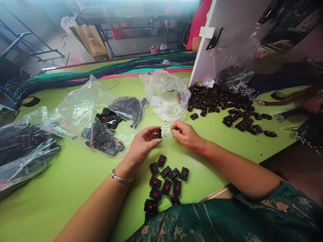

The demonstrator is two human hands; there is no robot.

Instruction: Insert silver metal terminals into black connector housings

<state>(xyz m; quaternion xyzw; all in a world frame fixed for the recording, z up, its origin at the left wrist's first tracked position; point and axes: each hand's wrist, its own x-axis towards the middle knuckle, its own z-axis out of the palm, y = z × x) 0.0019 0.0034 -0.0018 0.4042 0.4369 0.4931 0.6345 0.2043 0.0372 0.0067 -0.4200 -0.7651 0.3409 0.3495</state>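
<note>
My left hand holds a black connector upright between thumb and fingers. Just to its right, my right hand has its fingertips pinched together beside small white pieces scattered on the green table; whatever it may hold is too small to make out. More white pieces lie in an open clear bag behind the hands. Several black connectors with red parts are spread on the table in front of me, near my body.
Clear bags of black connectors lie at the left. A large pile of connectors sits at the back right by a white panel. Wire bundles run along the far edge. Tape rolls and part of another person show.
</note>
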